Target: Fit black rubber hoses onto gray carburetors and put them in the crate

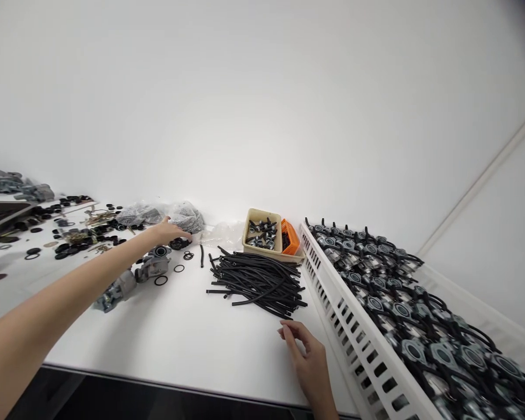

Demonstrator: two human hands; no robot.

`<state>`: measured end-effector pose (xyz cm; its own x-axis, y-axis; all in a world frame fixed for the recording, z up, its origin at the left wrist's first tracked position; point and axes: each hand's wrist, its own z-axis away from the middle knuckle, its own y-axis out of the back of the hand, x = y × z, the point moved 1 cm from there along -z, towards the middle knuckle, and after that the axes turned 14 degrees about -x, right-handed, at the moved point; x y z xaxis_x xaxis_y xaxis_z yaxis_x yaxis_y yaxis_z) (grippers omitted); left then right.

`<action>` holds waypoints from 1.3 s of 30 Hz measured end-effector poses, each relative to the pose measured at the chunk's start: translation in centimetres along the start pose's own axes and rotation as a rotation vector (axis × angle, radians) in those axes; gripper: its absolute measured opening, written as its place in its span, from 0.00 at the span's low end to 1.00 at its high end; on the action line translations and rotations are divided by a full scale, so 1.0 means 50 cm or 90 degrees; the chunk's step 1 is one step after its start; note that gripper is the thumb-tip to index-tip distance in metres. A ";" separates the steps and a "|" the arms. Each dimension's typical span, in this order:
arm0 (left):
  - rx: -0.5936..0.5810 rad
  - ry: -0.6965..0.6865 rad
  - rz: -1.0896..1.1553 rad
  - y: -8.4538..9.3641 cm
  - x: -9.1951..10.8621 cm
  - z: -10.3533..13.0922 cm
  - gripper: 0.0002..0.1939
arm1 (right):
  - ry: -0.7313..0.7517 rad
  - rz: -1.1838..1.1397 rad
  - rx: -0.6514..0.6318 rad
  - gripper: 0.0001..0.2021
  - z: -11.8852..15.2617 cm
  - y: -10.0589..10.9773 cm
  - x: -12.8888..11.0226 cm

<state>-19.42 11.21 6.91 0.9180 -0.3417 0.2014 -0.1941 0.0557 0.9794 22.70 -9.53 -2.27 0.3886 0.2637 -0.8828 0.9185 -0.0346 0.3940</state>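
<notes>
My left hand (pixel 168 233) reaches over the table with its fingers apart, holding nothing I can see. It is just above small black rings (pixel 180 242) beside a clear plastic bag (pixel 188 217). Under my left forearm stand grey metal carburetors (pixel 155 265), with loose O-rings (pixel 161 280) near them. My right hand (pixel 308 359) rests low over the table, thumb and fingertips drawn together, and nothing shows between them. Just beyond it lies a pile of short black rubber hoses (pixel 258 283).
A white slotted crate (pixel 345 309) full of carburetors with hoses stands at the right. Behind the pile are a cream tray (pixel 247 233) of small fittings and an orange basket (pixel 291 236). Black caps (pixel 65 251) and other small parts lie scattered at the left.
</notes>
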 end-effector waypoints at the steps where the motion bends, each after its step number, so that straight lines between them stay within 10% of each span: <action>1: -0.019 0.012 -0.005 0.007 -0.003 0.005 0.13 | 0.001 0.002 -0.002 0.19 0.000 0.001 0.001; 8: -0.015 0.157 -0.005 0.056 0.002 0.194 0.31 | 0.027 0.021 -0.053 0.17 -0.007 0.014 0.018; 14: 0.166 0.300 -0.040 -0.076 0.083 0.385 0.45 | 0.025 0.011 -0.058 0.16 -0.009 0.012 0.022; 18: 0.363 0.388 0.060 -0.152 0.093 0.393 0.41 | 0.018 0.001 -0.066 0.17 -0.008 0.011 0.020; 26: 0.423 0.304 0.097 -0.166 0.136 0.419 0.26 | 0.019 -0.014 -0.066 0.17 -0.008 0.011 0.016; 32: 0.344 0.051 0.017 -0.164 0.280 0.440 0.31 | 0.018 -0.028 -0.074 0.16 -0.005 0.005 0.005; 39: 0.118 -0.202 -0.094 -0.172 0.465 0.335 0.39 | 0.161 0.034 -0.172 0.19 0.014 -0.025 -0.032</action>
<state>-2.20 -12.91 2.89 0.7942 -0.6075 0.0155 -0.1533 -0.1755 0.9725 21.00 -10.60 -1.53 0.3741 0.4993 -0.7816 0.8319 0.1918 0.5207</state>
